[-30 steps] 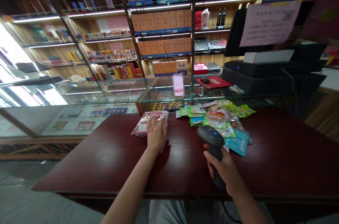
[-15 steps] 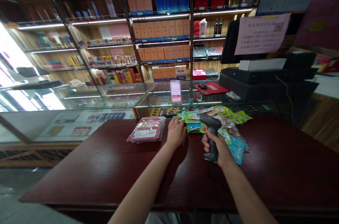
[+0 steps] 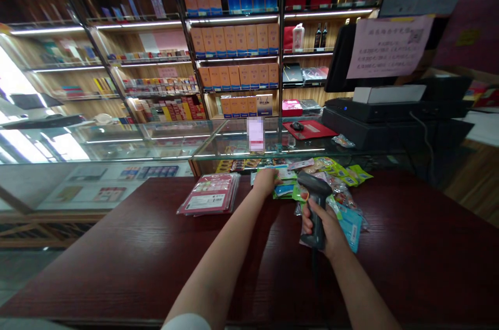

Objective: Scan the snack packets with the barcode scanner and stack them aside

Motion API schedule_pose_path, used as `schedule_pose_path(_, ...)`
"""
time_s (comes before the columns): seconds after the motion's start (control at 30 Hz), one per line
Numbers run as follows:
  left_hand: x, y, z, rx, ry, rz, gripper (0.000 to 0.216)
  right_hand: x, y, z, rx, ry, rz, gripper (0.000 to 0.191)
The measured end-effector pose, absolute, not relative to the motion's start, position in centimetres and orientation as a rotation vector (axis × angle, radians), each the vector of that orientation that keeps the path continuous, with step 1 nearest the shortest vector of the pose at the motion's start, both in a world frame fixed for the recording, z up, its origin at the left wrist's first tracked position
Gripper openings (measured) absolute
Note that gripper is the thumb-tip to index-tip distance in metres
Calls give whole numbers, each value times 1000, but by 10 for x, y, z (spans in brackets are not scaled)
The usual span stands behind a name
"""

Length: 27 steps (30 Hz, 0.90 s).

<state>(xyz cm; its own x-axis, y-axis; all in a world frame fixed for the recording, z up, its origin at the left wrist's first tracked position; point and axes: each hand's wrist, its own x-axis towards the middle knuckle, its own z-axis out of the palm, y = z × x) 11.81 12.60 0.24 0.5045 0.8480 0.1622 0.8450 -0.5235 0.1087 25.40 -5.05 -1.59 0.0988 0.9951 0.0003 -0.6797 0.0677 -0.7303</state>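
My right hand (image 3: 329,226) is wrapped round the handle of a dark grey barcode scanner (image 3: 316,208), its head pointing away and to the left. A cable hangs down from the handle. At the near left of a pile of snack packets, my left hand (image 3: 267,181) rests against a green packet (image 3: 286,175); its fingers are curled and mostly hidden, so I cannot make out whether they grip it. Beyond and right of the scanner lie more packets, among them a light blue packet (image 3: 351,225). To the left sits a stack of flat pink packages (image 3: 212,194) in clear plastic.
The dark red wooden table (image 3: 117,257) meets a glass display counter (image 3: 218,149). On the counter are a red mat (image 3: 310,130) with a mouse (image 3: 297,126) and a blurred upright card (image 3: 256,134). A monitor (image 3: 339,60) stands at the right; boxed goods fill the shelves behind.
My left hand has reached slightly farther forward and right, onto the green packets. The scanner in my right hand has moved a little nearer to me and right. The view has shifted slightly.
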Motion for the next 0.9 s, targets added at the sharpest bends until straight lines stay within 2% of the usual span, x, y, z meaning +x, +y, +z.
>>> schedule_pose_path(0.1,111,117,6,2753,1558,251,21,254,-52,-15,-675,-629,1393,33)
schedule_pose_path(0.17,102,109,4,2730,1565,380,26,254,-54,-16,-680,-654,1406,31)
schedule_pose_path(0.3,77,92,-11,2267,1532,1010,25,253,-58,-18,-668,-695,1429,31)
schedule_pose_path(0.43,61,77,-32,1485,1156,1482,28,248,-63,-17,-675,-779,1441,32)
schedule_pose_path(0.6,60,64,-50,1138,876,1629,37,240,-72,-17,-771,-958,1434,39)
schedule_pose_path(0.9,60,64,-57,1065,891,1677,37,231,-79,-19,-1007,-1093,1356,47)
